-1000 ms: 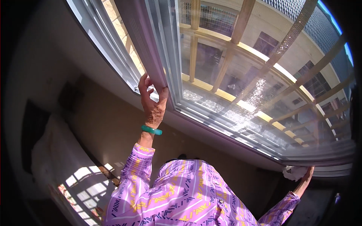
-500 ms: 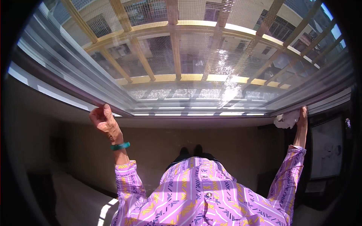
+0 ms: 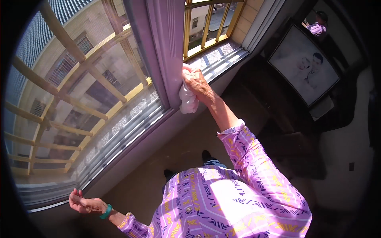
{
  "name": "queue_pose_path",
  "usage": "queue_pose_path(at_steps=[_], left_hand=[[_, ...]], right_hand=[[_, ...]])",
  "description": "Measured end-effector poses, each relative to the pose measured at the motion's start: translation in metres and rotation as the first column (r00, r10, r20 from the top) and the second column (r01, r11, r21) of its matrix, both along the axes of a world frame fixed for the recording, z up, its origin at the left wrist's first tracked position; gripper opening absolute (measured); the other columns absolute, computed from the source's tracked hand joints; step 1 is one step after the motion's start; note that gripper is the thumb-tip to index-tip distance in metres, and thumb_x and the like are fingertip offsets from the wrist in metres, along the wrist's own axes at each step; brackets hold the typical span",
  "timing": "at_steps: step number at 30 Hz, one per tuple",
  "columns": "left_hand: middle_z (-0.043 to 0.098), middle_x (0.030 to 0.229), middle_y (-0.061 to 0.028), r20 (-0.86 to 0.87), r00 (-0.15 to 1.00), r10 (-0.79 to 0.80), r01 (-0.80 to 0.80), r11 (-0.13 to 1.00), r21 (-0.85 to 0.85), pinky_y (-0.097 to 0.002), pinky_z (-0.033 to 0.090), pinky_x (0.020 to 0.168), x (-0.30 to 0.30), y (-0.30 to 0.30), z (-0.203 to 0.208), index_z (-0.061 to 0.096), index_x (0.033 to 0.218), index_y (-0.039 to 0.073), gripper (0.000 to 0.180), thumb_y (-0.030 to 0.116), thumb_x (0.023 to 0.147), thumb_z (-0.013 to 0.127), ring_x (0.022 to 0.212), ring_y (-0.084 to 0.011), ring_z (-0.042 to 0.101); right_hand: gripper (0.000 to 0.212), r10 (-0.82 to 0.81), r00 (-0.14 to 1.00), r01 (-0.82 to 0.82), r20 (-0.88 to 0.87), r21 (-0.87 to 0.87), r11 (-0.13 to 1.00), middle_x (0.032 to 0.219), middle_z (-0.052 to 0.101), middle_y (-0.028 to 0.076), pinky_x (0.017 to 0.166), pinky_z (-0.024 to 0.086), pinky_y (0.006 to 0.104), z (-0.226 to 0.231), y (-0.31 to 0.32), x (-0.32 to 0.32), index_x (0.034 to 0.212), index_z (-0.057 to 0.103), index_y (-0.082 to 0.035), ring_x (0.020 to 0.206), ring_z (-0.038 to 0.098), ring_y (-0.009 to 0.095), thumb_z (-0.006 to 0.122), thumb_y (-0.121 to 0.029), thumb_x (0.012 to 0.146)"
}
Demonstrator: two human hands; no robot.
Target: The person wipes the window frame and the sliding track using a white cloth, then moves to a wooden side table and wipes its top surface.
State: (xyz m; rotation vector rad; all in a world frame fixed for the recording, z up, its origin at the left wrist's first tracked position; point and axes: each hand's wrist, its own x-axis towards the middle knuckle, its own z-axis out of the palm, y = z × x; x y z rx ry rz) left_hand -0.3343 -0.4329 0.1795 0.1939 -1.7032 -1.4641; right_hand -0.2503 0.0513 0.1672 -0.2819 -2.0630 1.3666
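Note:
My right hand is closed around a crumpled white cloth, perhaps a wad of tissue. Both press against the upright edge of the window sash, and the cloth hangs down below my fingers. Down at the lower left, my left hand lies beside the window's bottom frame, palm partly turned up and fingers loosely apart, holding nothing. A green bracelet circles that wrist. The glass pane spreads between my hands on the left.
Beyond the glass stand yellow bars and a building. An opening to the right of the sash shows the sill track. A framed picture stands at the right, near dark furniture.
My view has turned to the right. The sash edge now stands near the middle, with an opening beside it. My left hand's fingers have loosened; my right still grips the cloth.

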Motion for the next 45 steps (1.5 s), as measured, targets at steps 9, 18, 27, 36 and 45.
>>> queue_pose_path(at_steps=[9,18,27,36,45], left_hand=[[0.058,0.102,-0.0166,0.022,0.408,-0.913,0.849,0.371,-0.377,-0.0357,0.046,0.083,0.129,0.34,-0.001,0.057,0.094,-0.001,0.015,0.012,0.087,0.059,0.092,-0.0267,0.057],[0.055,0.112,-0.02,0.484,0.453,-0.748,0.853,0.208,-0.478,-0.0385,0.046,0.087,0.126,0.437,-0.066,0.057,0.105,0.001,0.028,0.005,0.078,0.066,0.104,-0.0349,0.055],[0.058,0.109,-0.0169,0.494,0.681,-0.54,0.729,0.562,-0.391,-0.038,0.044,0.09,0.117,0.467,-0.091,0.057,0.099,0.002,0.023,0.002,0.077,0.064,0.102,-0.033,0.056],[0.047,0.111,-0.0146,0.084,0.976,0.201,-0.143,0.882,-0.449,-0.0398,0.037,0.094,0.109,0.446,-0.055,0.037,0.116,-0.002,0.064,0.014,0.07,0.079,0.104,-0.026,0.046],[0.032,0.132,-0.0243,-0.18,0.837,0.517,-0.547,0.776,-0.314,-0.0486,0.042,0.098,0.03,0.457,-0.049,0.008,0.138,0.0,0.121,0.026,0.052,0.09,0.115,-0.0355,0.043]], right_hand=[[0.022,0.445,0.873,-0.24,0.2,-0.618,0.748,0.088,0.065,0.005,0.074,0.046,0.0226,-0.019,0.043,0.056,0.101,0.065,0.0,0.083,0.056,0.008,0.056,-0.014,0.086],[0.03,-0.223,0.97,0.24,0.093,-0.454,0.858,0.093,0.063,0.005,0.073,0.048,0.0237,-0.025,0.263,0.114,0.113,0.059,-0.001,0.084,0.059,0.01,0.061,-0.015,0.086],[0.034,-0.148,0.862,-0.303,0.484,0.728,0.615,0.107,0.055,0.014,0.081,0.045,0.038,-0.093,0.287,0.077,0.111,0.059,-0.016,0.097,0.054,0.034,0.061,-0.01,0.078],[0.029,0.367,0.93,-0.363,-0.008,0.122,0.924,0.095,0.058,0.012,0.073,0.049,0.0282,-0.043,0.257,-0.031,0.106,0.062,-0.005,0.084,0.06,0.021,0.063,0.0,0.078],[0.061,0.39,0.903,-0.342,-0.181,0.249,0.906,0.114,0.049,0.021,0.094,0.039,0.0411,-0.066,0.144,-0.151,0.131,0.041,-0.007,0.107,0.047,0.037,0.066,-0.007,0.076]])
